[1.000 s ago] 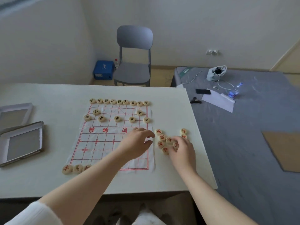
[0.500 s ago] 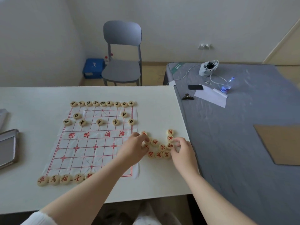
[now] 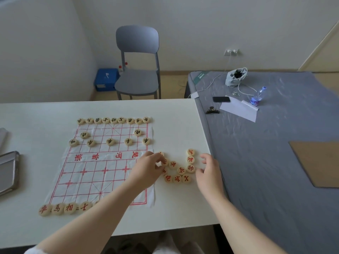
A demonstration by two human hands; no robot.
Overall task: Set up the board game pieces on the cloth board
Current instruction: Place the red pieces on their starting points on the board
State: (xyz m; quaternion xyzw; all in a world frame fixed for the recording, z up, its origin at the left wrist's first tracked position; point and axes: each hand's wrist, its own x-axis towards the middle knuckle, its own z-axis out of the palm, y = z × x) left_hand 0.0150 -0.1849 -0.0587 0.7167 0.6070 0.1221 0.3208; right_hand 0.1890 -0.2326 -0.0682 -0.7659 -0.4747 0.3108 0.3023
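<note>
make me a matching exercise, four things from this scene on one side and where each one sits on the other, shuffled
Things
1. black-lettered pieces
2. loose red-lettered pieces
3. water bottle
4. blue box

Places
A. on the grey mattress
B. on the floor beside the chair
C. on the bare table, right of the cloth board
D. at the far end of the cloth board

Pairs: 1-D, 2-C, 3-A, 4-B

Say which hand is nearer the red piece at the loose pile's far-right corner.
Right. The right hand is just right of that red piece; the left hand is across the pile.
</note>
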